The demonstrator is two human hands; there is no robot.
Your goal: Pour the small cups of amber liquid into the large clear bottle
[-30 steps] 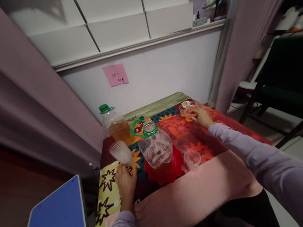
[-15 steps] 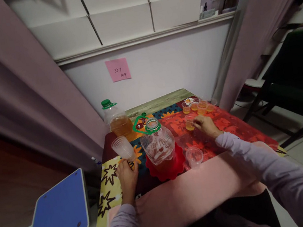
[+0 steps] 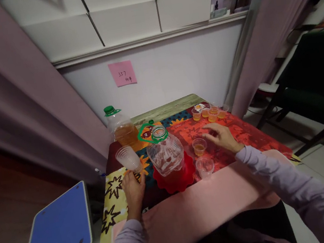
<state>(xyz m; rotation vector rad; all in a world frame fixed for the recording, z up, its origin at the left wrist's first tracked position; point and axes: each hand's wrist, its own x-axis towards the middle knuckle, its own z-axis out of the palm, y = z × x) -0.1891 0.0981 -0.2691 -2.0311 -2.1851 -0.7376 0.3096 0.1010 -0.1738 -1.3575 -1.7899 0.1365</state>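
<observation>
Two big plastic jugs are sitting on the table: one capped with amber liquid [image 3: 121, 127], one open on a red mat [image 3: 166, 154]. Four small cups of amber drink are showing — three clustered at the far edge [image 3: 209, 112], one nearer [image 3: 199, 146]. Two empty clear cups are joining them: one beside the mat [image 3: 205, 167], one tilted [image 3: 128, 158].

Pink sticky note [image 3: 122, 73]: sitting on the white wall above the capped bottle [image 3: 121, 129], showing handwritten "357" on its top line.
Second line on the note: showing small handwritten marks (too small to make out).
Bottles and cups below the note: showing no label that is reading clearly.
</observation>
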